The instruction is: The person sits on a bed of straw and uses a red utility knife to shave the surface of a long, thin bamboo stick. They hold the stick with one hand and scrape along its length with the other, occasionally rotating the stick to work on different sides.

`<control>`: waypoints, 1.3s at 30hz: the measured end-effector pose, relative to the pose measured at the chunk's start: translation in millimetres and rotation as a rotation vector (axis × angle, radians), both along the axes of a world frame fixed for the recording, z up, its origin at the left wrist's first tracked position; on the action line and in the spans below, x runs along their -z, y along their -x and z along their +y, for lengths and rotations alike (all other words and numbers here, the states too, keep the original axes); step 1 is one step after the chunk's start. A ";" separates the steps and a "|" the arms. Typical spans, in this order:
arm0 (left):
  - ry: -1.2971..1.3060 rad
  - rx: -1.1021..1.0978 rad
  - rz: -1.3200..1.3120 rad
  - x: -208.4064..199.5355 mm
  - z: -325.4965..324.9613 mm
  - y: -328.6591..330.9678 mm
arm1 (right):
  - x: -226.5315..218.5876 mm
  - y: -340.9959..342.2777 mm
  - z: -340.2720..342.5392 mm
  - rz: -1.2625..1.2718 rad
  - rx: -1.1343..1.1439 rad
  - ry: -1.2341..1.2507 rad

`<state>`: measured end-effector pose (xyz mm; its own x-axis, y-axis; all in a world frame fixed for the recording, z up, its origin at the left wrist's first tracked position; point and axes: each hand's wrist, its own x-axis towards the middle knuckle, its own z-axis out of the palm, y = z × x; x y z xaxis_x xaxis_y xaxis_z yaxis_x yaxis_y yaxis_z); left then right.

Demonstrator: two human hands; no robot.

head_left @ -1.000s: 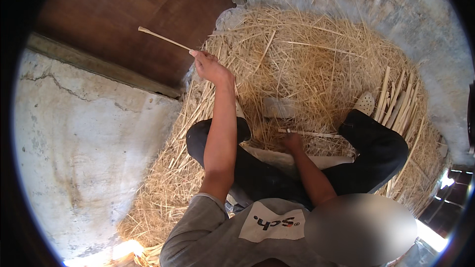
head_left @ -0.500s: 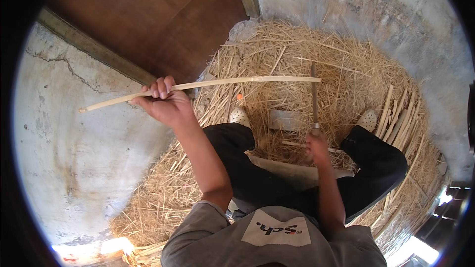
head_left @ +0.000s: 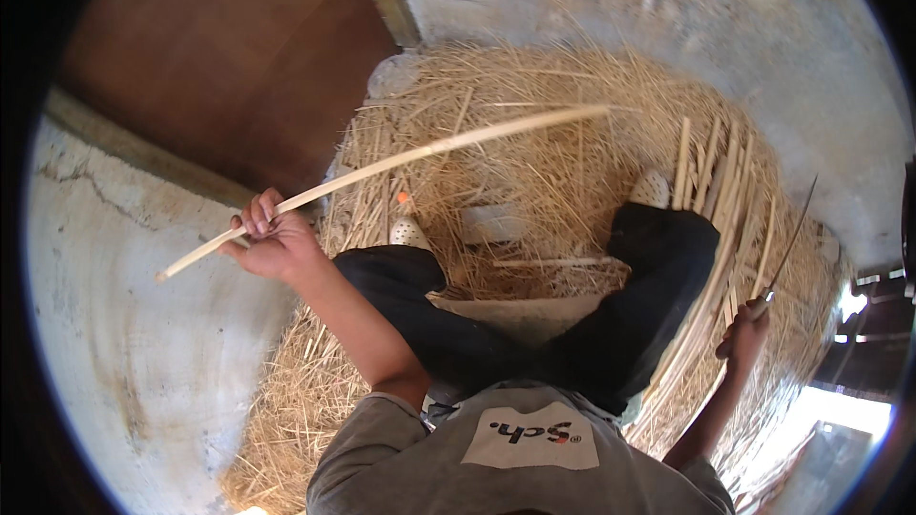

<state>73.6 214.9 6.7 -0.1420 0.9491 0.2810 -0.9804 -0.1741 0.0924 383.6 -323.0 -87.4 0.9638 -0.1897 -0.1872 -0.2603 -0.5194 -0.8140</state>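
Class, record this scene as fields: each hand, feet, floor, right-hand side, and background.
Left hand: fingers closed around a long, pale strip
Right hand: grips a knife by its handle, blade up
Feet: pale shoes with holes
Floor: straw, grey block
Right-hand side: bundle of strips
Background: brown panel, cracked wall

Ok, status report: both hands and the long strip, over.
Left hand gripping long pale strip near one end. Right hand holding knife off to the right, clear of strip. Nothing visibly blocking either hand.
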 end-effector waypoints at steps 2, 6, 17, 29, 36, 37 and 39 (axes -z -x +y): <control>0.047 -0.018 0.007 7.9 -7.2 -7.5 | 132.5 -16.4 -102.5 -0.419 -0.037 0.471; 0.170 0.010 0.020 39.6 -9.4 -8.9 | 232.6 35.1 -159.4 -0.017 -0.044 0.716; 0.283 0.161 -0.033 55.8 -18.4 -28.6 | 296.2 110.9 -151.2 0.214 -0.036 0.808; 0.275 0.083 0.047 66.6 -15.8 -28.2 | 353.4 81.3 8.4 0.606 -0.881 0.453; 0.388 0.058 0.131 72.0 -16.6 -31.1 | 370.6 102.2 8.3 0.712 -0.927 0.466; 0.373 0.065 0.132 71.4 -15.6 -32.7 | 370.4 102.7 5.7 0.712 -0.919 0.471; 0.347 0.073 0.136 69.6 -14.1 -33.0 | 371.0 106.9 4.8 0.716 -0.923 0.468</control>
